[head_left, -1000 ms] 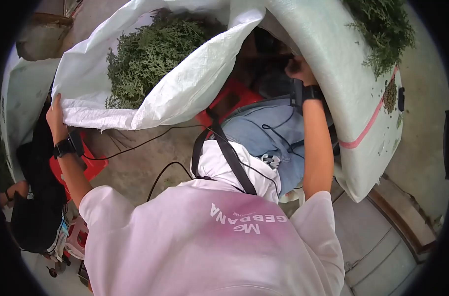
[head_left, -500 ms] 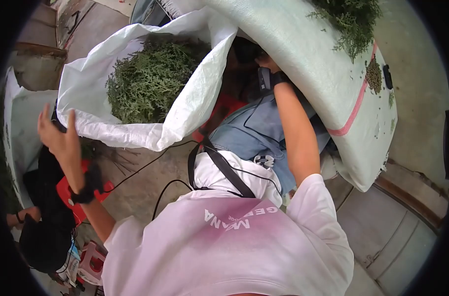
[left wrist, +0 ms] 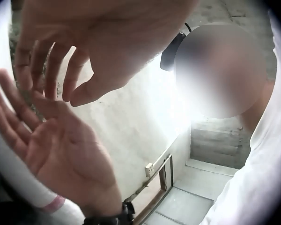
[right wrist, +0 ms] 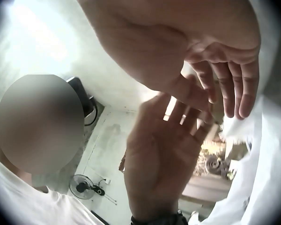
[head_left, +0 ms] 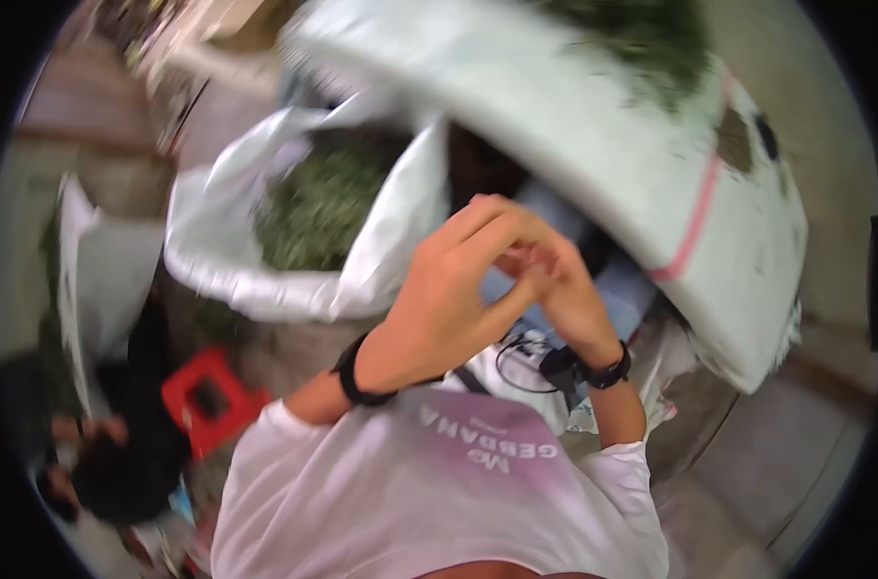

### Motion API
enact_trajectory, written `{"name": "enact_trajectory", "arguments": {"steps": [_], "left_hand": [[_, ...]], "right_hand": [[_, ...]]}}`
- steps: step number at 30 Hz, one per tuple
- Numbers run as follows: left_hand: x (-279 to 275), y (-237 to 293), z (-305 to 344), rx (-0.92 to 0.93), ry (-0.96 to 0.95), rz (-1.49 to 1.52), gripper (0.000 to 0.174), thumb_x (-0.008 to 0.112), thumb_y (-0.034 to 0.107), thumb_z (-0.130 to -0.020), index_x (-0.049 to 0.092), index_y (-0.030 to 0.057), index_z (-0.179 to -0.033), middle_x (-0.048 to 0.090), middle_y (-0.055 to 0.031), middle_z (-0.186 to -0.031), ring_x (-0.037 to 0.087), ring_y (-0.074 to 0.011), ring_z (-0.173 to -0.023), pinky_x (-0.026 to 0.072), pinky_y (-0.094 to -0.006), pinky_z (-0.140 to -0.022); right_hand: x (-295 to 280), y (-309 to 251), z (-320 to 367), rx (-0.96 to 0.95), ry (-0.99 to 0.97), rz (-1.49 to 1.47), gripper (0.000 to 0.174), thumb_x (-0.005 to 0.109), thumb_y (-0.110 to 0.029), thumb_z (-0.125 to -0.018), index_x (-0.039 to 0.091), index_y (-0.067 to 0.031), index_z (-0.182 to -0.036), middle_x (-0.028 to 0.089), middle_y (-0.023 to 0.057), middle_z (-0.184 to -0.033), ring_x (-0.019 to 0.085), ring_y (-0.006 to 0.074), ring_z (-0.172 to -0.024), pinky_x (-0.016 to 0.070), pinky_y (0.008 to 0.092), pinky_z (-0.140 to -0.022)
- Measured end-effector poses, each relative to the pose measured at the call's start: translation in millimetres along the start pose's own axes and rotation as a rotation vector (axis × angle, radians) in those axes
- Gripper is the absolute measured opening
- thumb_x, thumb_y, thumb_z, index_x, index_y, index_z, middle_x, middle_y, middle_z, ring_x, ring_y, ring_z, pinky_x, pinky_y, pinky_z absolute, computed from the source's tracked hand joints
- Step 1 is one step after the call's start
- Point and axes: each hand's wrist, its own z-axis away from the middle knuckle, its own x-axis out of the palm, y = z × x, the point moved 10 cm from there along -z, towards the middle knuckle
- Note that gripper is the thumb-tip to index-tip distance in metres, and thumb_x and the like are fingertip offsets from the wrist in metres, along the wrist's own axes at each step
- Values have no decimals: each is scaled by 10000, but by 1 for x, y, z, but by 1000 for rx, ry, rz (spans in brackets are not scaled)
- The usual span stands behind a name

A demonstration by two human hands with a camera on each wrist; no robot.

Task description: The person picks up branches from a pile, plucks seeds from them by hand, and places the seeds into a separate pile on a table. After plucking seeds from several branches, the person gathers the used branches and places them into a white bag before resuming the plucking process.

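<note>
My left hand (head_left: 444, 299) and right hand (head_left: 576, 307) are raised together in front of my chest, overlapping in the head view. Their fingers are loosely bent. In the left wrist view, the left palm (left wrist: 103, 28) hangs over the right palm (left wrist: 75, 159), with nothing between them. From the right wrist, the left hand (right wrist: 154, 159) shows below the right (right wrist: 196, 37). Beyond my hands stands an upright white woven sack (head_left: 256, 294) with its mouth wide, holding green leafy sprigs (head_left: 318, 212). Motion blurs much of the head view.
A large full white sack (head_left: 564, 135) with a pink stripe lies to the right, bearing more sprigs (head_left: 651, 43) and a brown patch (head_left: 735, 145). At the left are a red stool (head_left: 229, 386), another pale sack (head_left: 121, 261) and a person in dark clothing (head_left: 135, 473).
My left hand has let go of the sack's rim and swung right. My right hand has drawn back from between the two sacks to meet it before my chest.
</note>
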Motion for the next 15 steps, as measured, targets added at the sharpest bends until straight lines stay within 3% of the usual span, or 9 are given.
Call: {"name": "enact_trajectory", "arguments": {"steps": [3, 6, 7, 9, 10, 12, 15], "left_hand": [[42, 28, -38, 170, -67, 48, 264, 679, 51, -806, 630, 11, -1062, 629, -137, -1091, 606, -299, -983, 496, -362, -810], [65, 16, -61, 39, -141, 204, 288, 645, 69, -859, 607, 10, -1138, 621, -140, -1136, 601, -289, -1041, 502, -365, -819], [72, 17, -67, 51, -159, 199, 288, 645, 69, -859, 607, 10, -1138, 621, -140, -1136, 601, -289, -1041, 502, -365, -819], [84, 15, -83, 40, -110, 225, 327, 630, 88, -883, 574, 11, -1196, 609, -142, -1174, 591, -284, -1086, 506, -362, -837], [88, 12, -91, 34, -79, 246, 347, 623, 98, -895, 557, 12, -1225, 602, -142, -1192, 586, -281, -1108, 508, -360, -846], [95, 6, -103, 32, -91, 232, 360, 620, 85, -897, 550, 12, -1242, 597, -130, -1217, 574, -260, -1138, 500, -345, -868], [102, -4, -117, 24, -118, 203, 388, 616, 61, -899, 535, 12, -1276, 586, -106, -1267, 549, -219, -1197, 484, -316, -911]], "right_hand": [[-42, -67, 37, -168, 133, 244, 506, 573, -27, -897, 446, -5, -1386, 554, 129, -1346, 583, 196, -1177, 459, 344, -1024], [-60, -134, 56, -189, 386, 894, 416, 597, -44, -889, 545, -38, -1301, 604, 121, -1283, 648, 183, -1050, 526, 338, -893], [-71, -143, 58, -200, 406, 888, 416, 597, -44, -889, 545, -38, -1301, 604, 121, -1283, 648, 183, -1050, 526, 338, -893], [-96, -180, 63, -288, 603, 1482, 284, 623, -115, -902, 629, -57, -1180, 683, 114, -1103, 682, 194, -915, 538, 323, -750], [-111, -191, 55, -288, 611, 1485, 284, 623, -115, -902, 629, -57, -1180, 683, 114, -1103, 682, 194, -915, 538, 323, -750], [-162, -195, 35, 21, 666, 1396, 291, 654, -235, -902, 649, -52, -1128, 710, 116, -925, 683, 234, -842, 517, 329, -688], [-180, -224, -2, 48, 782, 1562, 343, 677, -339, -878, 682, -45, -1054, 704, 100, -794, 679, 259, -749, 507, 365, -638]]}}
